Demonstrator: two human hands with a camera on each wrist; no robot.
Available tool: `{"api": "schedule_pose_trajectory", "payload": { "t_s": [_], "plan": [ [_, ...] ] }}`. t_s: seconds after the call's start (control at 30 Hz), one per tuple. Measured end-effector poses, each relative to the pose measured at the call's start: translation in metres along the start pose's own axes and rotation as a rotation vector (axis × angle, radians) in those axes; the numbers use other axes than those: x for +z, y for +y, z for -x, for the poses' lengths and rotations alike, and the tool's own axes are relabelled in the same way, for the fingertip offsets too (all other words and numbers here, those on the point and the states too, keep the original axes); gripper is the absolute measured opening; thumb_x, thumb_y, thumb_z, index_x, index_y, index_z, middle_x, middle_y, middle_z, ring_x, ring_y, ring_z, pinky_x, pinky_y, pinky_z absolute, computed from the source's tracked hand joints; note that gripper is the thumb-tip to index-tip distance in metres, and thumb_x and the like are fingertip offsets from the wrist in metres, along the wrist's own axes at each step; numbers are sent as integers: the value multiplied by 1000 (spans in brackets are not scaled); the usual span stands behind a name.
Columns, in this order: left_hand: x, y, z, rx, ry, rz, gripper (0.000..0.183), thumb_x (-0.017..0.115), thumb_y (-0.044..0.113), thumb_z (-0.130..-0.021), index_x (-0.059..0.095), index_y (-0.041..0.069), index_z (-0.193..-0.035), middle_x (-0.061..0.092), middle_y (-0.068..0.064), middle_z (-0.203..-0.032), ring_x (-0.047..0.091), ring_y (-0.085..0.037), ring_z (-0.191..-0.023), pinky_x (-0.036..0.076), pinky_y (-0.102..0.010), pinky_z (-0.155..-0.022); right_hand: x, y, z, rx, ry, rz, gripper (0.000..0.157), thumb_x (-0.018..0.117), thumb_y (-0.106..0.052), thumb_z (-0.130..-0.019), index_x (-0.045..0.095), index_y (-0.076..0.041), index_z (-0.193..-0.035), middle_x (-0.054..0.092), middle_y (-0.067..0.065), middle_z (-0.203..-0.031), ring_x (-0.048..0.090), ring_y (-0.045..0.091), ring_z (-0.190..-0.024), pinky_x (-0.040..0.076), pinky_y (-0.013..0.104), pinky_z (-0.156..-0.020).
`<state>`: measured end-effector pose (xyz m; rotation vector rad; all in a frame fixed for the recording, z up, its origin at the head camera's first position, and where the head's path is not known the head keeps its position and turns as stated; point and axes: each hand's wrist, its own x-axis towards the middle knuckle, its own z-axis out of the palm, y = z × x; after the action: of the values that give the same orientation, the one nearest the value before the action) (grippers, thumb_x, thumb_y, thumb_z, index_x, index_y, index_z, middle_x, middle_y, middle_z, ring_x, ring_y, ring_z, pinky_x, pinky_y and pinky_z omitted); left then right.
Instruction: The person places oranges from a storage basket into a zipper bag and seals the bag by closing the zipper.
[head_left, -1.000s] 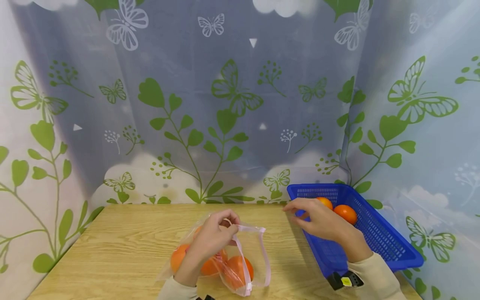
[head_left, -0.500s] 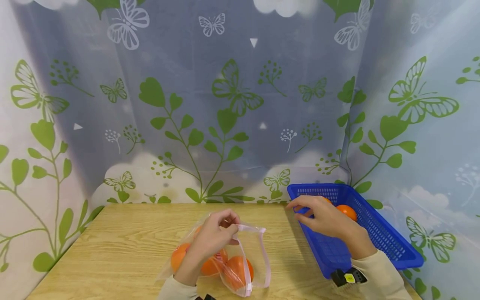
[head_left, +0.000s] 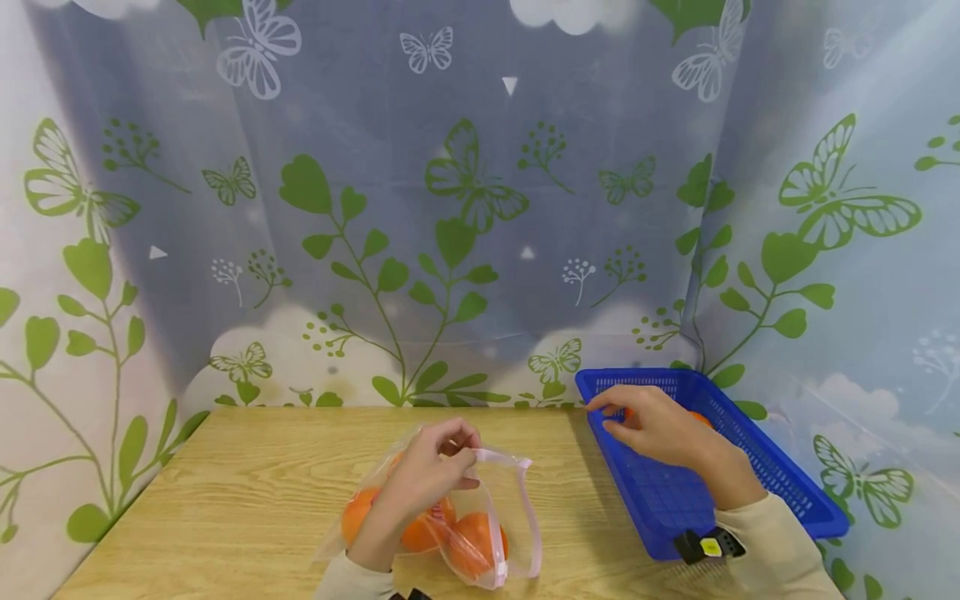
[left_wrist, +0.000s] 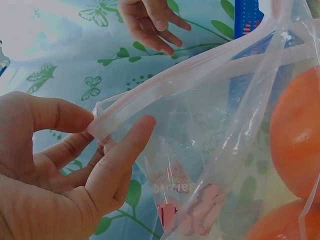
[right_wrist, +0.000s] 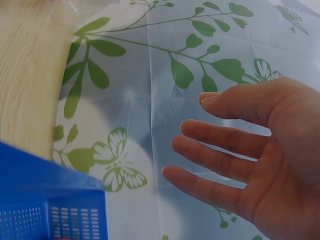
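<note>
Our left hand (head_left: 431,471) pinched the rim of the clear bag (head_left: 438,512) between thumb and finger. We had the bag on the wood-grain table (head_left: 262,483), its long axis running roughly crosswise, its pink-edged mouth gaping and pointing right, towards the blue basket (head_left: 660,500). Oranges (head_left: 476,546) bulged inside the bag. Our right hand (head_left: 652,425), fingers relaxed and parted, hung over the basket's far left part, grasping nothing. We saw orange fruit (head_left: 701,418) partly hidden behind it; beyond hung a butterfly-patterned curtain (head_left: 450,167).
</note>
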<state>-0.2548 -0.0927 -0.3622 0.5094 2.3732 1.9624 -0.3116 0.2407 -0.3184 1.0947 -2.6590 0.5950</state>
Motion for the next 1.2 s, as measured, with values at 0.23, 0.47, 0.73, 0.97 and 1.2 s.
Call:
{"api": "schedule_pose_trajectory", "payload": {
  "t_s": [0.23,0.47,0.73,0.97,1.2],
  "plan": [
    [0,-1,0,0,5,2,7,56,3,-98,63,1,-99,58,-7,-95,58,-19,-84,68,-37,-76,-8,10,0,-3,6,69,27,68,0,-94,73,-10,-119,75,7,-114,73,27,-99,63,37,-81],
    [0,-1,0,-1,8,-1,8,56,2,-97,63,1,-99,57,-7,-94,58,-19,-82,68,-36,-76,-14,22,2,30,-17,100,24,67,-3,-95,73,-10,-117,76,5,-111,72,25,-99,62,42,-85],
    [0,-1,0,6,10,-12,8,56,1,-96,64,1,-99,58,-8,-95,58,-18,-82,68,-35,-76,-19,44,5,67,-56,106,26,64,0,-92,73,-7,-116,75,11,-114,72,30,-99,63,42,-82],
    [0,-2,0,5,15,-7,8,56,2,-96,63,1,-99,58,-7,-95,58,-18,-83,68,-35,-76,-24,61,2,95,-86,133,24,67,-2,-92,74,-9,-113,76,7,-111,70,25,-95,61,37,-79],
    [0,-2,1,9,13,-5,8,57,3,-97,64,2,-100,58,-8,-96,57,-19,-83,68,-37,-76,-28,82,4,129,-85,139,21,69,-4,-90,74,-6,-110,76,9,-105,71,29,-93,62,44,-79]
  ]
}}
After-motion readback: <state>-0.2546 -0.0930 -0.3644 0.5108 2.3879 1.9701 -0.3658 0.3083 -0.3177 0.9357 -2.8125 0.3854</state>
